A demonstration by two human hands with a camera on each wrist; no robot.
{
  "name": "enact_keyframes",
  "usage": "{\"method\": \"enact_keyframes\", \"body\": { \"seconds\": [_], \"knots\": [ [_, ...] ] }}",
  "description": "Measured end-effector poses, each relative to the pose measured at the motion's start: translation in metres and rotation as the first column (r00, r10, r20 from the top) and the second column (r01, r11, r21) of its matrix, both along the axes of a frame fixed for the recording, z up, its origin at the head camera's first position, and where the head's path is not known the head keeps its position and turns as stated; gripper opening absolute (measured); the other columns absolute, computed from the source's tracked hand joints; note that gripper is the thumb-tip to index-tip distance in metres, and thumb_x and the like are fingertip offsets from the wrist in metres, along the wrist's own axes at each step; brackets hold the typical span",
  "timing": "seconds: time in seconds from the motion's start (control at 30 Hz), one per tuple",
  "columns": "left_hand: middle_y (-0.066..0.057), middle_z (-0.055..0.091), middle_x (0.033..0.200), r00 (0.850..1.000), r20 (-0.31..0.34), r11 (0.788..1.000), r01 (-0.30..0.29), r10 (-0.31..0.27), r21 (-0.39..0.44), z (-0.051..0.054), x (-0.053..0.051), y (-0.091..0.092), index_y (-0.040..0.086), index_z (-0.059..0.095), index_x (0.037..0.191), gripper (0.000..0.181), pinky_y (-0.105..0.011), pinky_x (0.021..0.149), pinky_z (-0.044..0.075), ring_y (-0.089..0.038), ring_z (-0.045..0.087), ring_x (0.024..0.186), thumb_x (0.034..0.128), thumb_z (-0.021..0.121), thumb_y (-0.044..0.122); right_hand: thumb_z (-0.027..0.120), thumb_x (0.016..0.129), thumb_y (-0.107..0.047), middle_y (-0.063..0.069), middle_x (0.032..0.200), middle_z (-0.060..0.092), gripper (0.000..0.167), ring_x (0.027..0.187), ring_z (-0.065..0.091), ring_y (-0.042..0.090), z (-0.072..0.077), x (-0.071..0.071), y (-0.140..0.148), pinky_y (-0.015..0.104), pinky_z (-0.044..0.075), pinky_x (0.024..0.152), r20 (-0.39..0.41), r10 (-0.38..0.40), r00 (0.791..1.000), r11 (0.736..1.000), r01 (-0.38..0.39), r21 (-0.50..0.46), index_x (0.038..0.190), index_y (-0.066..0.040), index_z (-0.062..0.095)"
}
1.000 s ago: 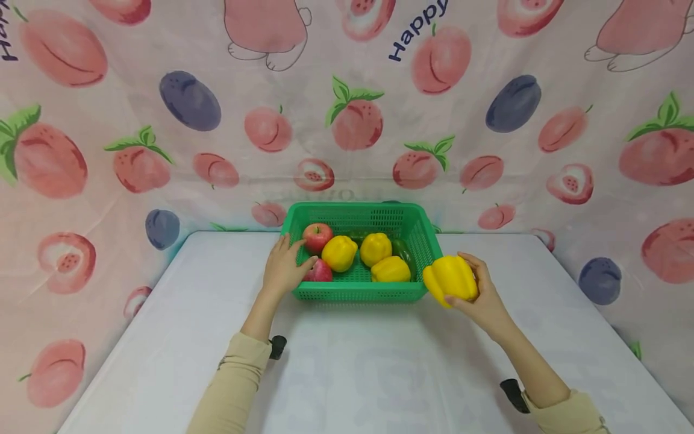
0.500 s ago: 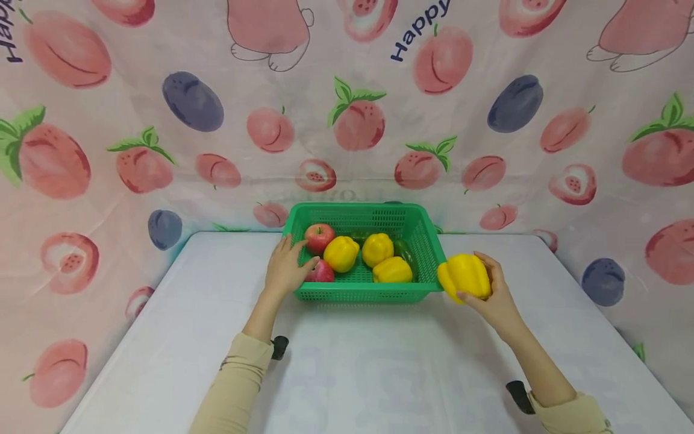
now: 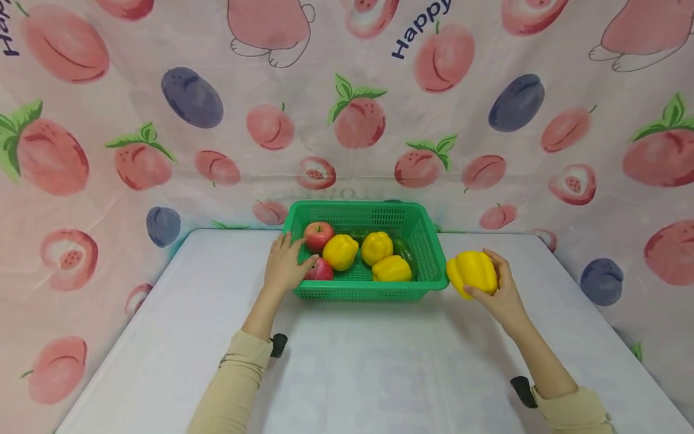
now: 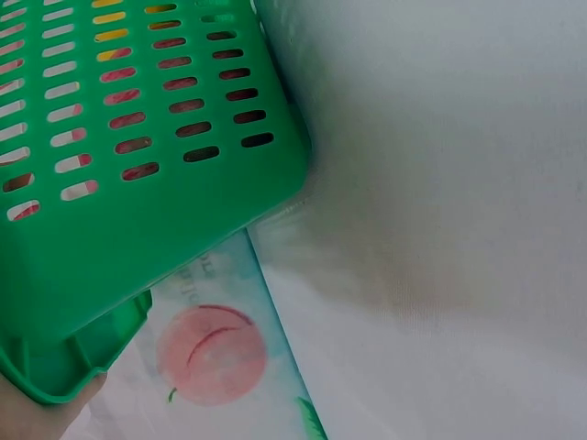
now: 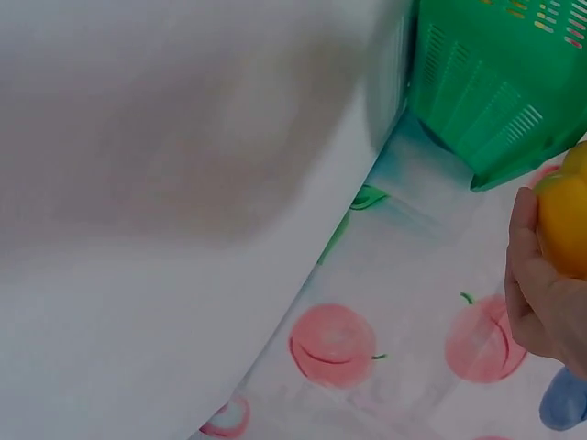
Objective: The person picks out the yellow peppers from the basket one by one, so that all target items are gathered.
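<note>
A green basket (image 3: 358,290) stands toward the back of the white table. My left hand (image 3: 284,265) grips its left rim, the thumb reaching over the inside; the left wrist view shows part of that hand (image 4: 32,412) against the rim. My right hand (image 3: 504,298) holds a yellow bell pepper (image 3: 473,272) just outside the basket's right end. In the right wrist view, fingers (image 5: 525,238) curl round the pepper (image 5: 564,225). Inside the basket lie a red apple (image 3: 318,236), a darker red fruit (image 3: 321,269), yellow peppers (image 3: 391,269) and a dark green vegetable (image 3: 403,250).
The white table (image 3: 379,361) extends in front of the basket and to both sides. Behind it hangs a fruit-patterned cloth (image 3: 352,175), close to the basket's back rim.
My right hand has moved to the right with the yellow pepper, away from over the basket's front right corner. My left hand has stayed at the left rim.
</note>
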State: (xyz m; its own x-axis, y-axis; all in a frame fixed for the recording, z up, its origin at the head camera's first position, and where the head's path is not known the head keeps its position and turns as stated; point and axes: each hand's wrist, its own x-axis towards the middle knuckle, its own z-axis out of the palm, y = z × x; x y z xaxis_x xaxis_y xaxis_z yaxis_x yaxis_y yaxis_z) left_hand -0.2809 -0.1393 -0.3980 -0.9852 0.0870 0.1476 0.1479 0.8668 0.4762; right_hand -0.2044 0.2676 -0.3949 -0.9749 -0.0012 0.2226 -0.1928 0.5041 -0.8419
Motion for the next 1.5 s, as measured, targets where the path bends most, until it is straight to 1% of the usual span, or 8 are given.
{"method": "enact_keyframes", "body": {
  "seconds": [0.17,0.37,0.47,0.57,0.73,0.9,1.13,1.5],
  "knots": [
    [-0.029,0.02,0.152,1.0,0.007,1.0,0.003,-0.003,-0.009,0.001,0.001,0.0,0.005,0.043,0.14,0.061,-0.056,0.116,0.016,-0.043,0.013,0.143,0.0935,0.052,0.043,0.065,0.088,-0.013,0.017,0.139,0.034,0.079,0.101,0.037,0.004,0.001,-0.006,0.003,0.004,0.034,0.083,0.003,-0.018,1.0,1.0,0.018,0.025,0.149,-0.01,0.014],
    [-0.029,0.017,0.153,1.0,0.018,1.0,0.007,-0.007,-0.004,0.002,0.001,0.0,0.005,0.041,0.142,0.063,-0.056,0.116,0.014,-0.043,0.011,0.144,0.0933,0.053,0.042,0.065,0.088,-0.018,0.024,0.143,0.031,0.08,0.112,0.039,0.024,0.002,-0.016,0.005,0.022,0.037,0.088,0.022,-0.034,0.999,0.998,0.033,0.057,0.149,-0.008,0.013],
    [-0.031,0.017,0.152,1.0,0.014,1.0,0.014,-0.014,-0.013,0.001,0.001,0.001,0.003,0.039,0.142,0.065,-0.055,0.117,0.014,-0.043,0.012,0.143,0.0931,0.053,0.043,0.064,0.089,-0.017,0.025,0.144,0.03,0.08,0.114,0.039,0.03,0.0,-0.021,0.007,0.023,0.037,0.087,0.035,-0.036,0.999,0.997,0.033,0.064,0.149,-0.007,0.012],
    [-0.031,0.015,0.152,0.999,0.02,0.999,0.026,-0.025,-0.029,-0.001,0.0,0.002,0.002,0.037,0.143,0.067,-0.054,0.117,0.012,-0.043,0.011,0.144,0.0933,0.052,0.044,0.062,0.089,-0.016,0.026,0.143,0.03,0.079,0.112,0.04,0.032,-0.002,-0.025,0.01,0.024,0.039,0.087,0.045,-0.039,0.998,0.996,0.035,0.079,0.149,-0.007,0.011],
    [-0.03,0.013,0.153,0.999,0.041,0.999,0.022,-0.021,-0.033,-0.003,-0.001,0.003,0.003,0.034,0.145,0.068,-0.052,0.118,0.009,-0.042,0.007,0.145,0.0933,0.052,0.044,0.063,0.089,-0.016,0.028,0.142,0.028,0.082,0.111,0.041,0.036,-0.005,-0.031,0.012,0.036,0.043,0.089,0.05,-0.032,0.998,0.996,0.028,0.087,0.15,-0.006,0.01],
    [-0.03,0.011,0.154,0.999,0.039,1.0,0.012,-0.011,-0.016,-0.003,0.001,0.002,0.003,0.034,0.145,0.069,-0.053,0.118,0.01,-0.041,0.006,0.145,0.0926,0.054,0.043,0.064,0.088,-0.016,0.028,0.145,0.027,0.082,0.112,0.043,0.039,-0.009,-0.036,0.013,0.038,0.043,0.089,0.057,-0.042,0.997,0.996,0.038,0.077,0.149,-0.006,0.01],
    [-0.031,0.009,0.154,0.999,0.047,0.999,0.012,-0.01,-0.044,0.0,0.0,0.002,0.001,0.032,0.145,0.07,-0.052,0.118,0.009,-0.041,0.005,0.145,0.0933,0.051,0.045,0.062,0.089,-0.016,0.03,0.146,0.022,0.083,0.117,0.038,0.042,-0.016,-0.049,0.012,0.056,0.038,0.101,0.089,-0.014,0.996,1.0,0.012,0.025,0.149,-0.004,0.006],
    [-0.032,0.01,0.153,0.999,0.04,0.998,0.019,-0.017,-0.068,0.002,-0.001,0.002,-0.001,0.035,0.143,0.069,-0.052,0.118,0.009,-0.043,0.005,0.145,0.0935,0.051,0.044,0.062,0.088,-0.015,0.033,0.148,0.018,0.084,0.125,0.033,0.047,-0.025,-0.067,0.01,0.061,0.031,0.106,0.135,-0.045,0.99,0.999,0.041,0.027,0.149,-0.005,0.004]
  ]
}}
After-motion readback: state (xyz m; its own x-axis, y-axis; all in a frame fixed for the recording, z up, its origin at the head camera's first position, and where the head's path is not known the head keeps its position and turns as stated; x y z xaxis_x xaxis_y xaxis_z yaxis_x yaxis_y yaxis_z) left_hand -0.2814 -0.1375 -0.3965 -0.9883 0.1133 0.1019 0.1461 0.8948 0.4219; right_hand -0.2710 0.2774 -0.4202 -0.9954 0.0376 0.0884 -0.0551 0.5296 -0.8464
